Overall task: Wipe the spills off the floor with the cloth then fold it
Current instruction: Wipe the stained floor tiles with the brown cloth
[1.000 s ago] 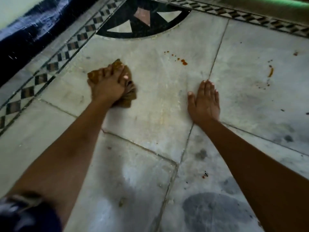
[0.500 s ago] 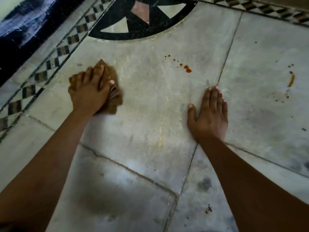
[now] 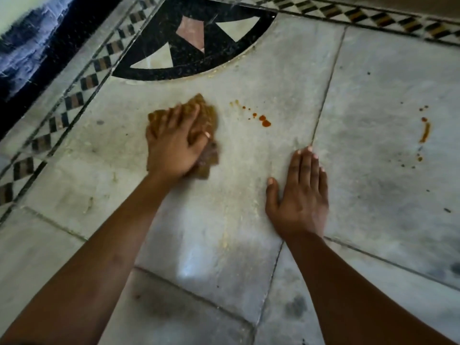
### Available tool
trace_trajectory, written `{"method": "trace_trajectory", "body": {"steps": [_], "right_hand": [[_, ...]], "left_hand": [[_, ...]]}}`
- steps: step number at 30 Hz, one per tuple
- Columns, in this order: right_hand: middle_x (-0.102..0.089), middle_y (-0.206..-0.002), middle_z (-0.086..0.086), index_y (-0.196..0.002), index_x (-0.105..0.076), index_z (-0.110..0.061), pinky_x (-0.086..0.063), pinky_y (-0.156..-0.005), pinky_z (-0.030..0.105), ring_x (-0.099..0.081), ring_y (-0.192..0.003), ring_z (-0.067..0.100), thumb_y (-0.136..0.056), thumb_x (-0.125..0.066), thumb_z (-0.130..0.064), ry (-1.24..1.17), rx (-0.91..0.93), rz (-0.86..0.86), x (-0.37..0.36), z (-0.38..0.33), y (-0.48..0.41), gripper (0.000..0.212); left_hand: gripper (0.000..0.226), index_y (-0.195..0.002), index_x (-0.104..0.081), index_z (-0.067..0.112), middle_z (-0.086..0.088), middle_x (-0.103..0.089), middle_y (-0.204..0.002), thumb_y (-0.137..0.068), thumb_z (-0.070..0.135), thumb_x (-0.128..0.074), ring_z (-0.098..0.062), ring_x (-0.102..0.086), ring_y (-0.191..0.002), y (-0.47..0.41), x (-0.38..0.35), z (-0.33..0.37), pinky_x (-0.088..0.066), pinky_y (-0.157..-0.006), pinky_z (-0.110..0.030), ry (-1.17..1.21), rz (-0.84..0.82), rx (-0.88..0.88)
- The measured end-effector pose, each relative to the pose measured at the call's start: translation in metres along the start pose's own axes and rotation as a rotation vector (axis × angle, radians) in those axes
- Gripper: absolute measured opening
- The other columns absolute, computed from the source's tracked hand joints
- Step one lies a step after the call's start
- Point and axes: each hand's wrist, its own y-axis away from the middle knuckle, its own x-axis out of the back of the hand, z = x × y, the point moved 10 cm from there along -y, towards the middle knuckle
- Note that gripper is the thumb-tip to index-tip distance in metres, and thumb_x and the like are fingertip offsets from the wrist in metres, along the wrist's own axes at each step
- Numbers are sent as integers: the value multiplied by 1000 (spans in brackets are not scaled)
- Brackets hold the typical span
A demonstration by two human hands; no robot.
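From my remote feed, the left hand (image 3: 174,145) presses down on a bunched brown cloth (image 3: 206,115), fingers spread across its top and thumb hooked over its near-right edge, so the fabric is pinned flat against the floor (image 3: 224,220) rather than lifted. The cloth lies on a pale grey marble slab, its folds sticking out beyond the fingertips and past the heel of the palm. Just to its right, on the same slab, I see a short trail of orange-red drops (image 3: 263,122), the largest at the trail's right end, apart from the cloth's edge. The right hand (image 3: 298,195) rests palm-down and flat on the marble, fingers together and extended, holding nothing; it sits beside a dark joint line (image 3: 323,95) that runs between two slabs. Across that joint, well to the right, a second orange streak (image 3: 425,131) with scattered specks marks the neighbouring slab. Grey smudges darken the stone near the bottom and right of my view, and a soft patch of reflected light lies between the two forearms. Beyond the cloth, a black inlaid arc (image 3: 194,66) with pink and cream triangles curves into the floor, and a checkered border strip (image 3: 74,100) runs along the left and top edges.
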Motion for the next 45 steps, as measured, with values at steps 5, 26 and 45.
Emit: {"method": "trace_trajectory", "body": {"steps": [5,26,45], "right_hand": [[-9,-157,16,-149,-11,-4,2,-116,34,-7,-145,26,-90,-19,-48,5,10,-18,-1,0,1,74],[-24,-152,21,-145,-26,0,-4,-114,36,-22,-142,32,-88,-27,-44,-34,-10,18,4,-1,0,72],[-21,-153,19,-146,-23,-2,-6,-114,38,-19,-143,30,-89,-29,-44,-50,-30,-7,2,1,0,71]], "left_hand": [[59,-149,-12,38,-2,-9,-160,-94,56,-26,-30,-6,-146,-80,-2,41,-3,-113,-59,75,-38,96],[69,-148,-12,41,3,-12,-159,-85,70,-12,-22,-11,-146,5,-21,147,-4,-114,-57,-132,-42,-611],[71,-148,-12,39,0,-14,-159,-85,71,-14,-27,-14,-145,-62,-14,105,-9,-114,-55,-137,-61,-486]]}}
